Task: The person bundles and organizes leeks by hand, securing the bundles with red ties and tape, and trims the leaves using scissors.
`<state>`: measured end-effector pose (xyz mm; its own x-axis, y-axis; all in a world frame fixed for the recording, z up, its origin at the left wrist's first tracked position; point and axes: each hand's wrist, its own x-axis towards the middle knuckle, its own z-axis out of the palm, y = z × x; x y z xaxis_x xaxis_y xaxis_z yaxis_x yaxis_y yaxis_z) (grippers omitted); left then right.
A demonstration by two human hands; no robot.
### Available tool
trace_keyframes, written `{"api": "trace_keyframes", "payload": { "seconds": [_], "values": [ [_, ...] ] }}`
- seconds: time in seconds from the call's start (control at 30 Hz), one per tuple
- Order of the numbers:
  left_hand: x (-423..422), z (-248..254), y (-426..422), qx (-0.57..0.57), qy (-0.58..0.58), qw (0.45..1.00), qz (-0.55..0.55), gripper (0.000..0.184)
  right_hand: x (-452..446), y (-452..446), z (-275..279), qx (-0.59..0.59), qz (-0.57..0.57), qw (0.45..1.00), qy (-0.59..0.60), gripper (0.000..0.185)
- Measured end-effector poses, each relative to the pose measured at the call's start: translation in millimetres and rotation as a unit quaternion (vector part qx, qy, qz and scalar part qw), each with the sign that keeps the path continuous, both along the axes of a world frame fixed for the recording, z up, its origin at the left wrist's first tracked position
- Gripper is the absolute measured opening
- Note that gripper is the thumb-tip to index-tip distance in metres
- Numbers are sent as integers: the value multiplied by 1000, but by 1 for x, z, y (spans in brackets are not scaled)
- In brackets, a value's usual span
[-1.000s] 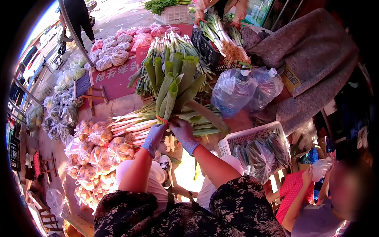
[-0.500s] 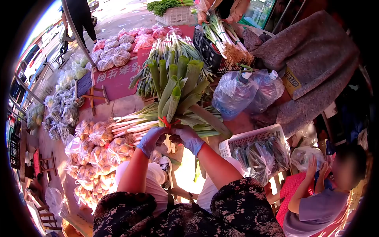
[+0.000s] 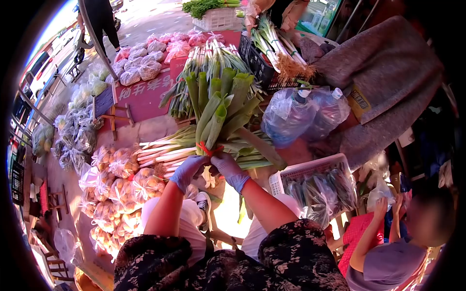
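Note:
A bundle of leeks [image 3: 211,114] with thick, cut green tops stands in front of me, bound by a red tie [image 3: 209,148]. Just below the tie, my left hand [image 3: 188,172] in a thin purple-blue glove is closed, fingertips pinching at the tie's end. My right hand [image 3: 229,169], gloved the same way, is also closed at the tie from the other side. The fingertips nearly meet, and they partly hide what lies between them. Behind the hands, more leeks with white stalks [image 3: 165,153] lie to the left.
Bagged round produce [image 3: 114,186] is piled at left. A white crate [image 3: 313,167] of bagged greens stands at right, near wrapped water bottles [image 3: 291,116]. Beyond are tied leeks [image 3: 213,58] and a black crate [image 3: 250,56]. At lower right sits another person [image 3: 393,259], hands on a plastic bag.
My hands have drawn slightly down and the red tie shows more plainly above the fingers. The person at lower right has shifted their hands on the clear bag.

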<state>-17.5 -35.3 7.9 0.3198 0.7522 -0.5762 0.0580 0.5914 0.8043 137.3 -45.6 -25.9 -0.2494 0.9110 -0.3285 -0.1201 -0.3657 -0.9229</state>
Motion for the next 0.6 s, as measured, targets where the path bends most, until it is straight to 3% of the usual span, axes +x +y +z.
{"api": "trace_keyframes", "payload": {
  "seconds": [0.1,0.3,0.5,0.6],
  "values": [
    [2,10,-2,-2,3,1000,7,20,0,-2,10,29,-12,998,-54,19],
    [-3,5,-3,-9,-34,999,3,19,11,7,5,60,38,997,41,16],
    [-7,11,-5,-41,-92,995,-12,23,13,12,-9,30,85,995,38,18],
    [-12,0,-3,-62,-120,991,6,24,12,10,-14,79,92,987,103,20]
  ]
}}
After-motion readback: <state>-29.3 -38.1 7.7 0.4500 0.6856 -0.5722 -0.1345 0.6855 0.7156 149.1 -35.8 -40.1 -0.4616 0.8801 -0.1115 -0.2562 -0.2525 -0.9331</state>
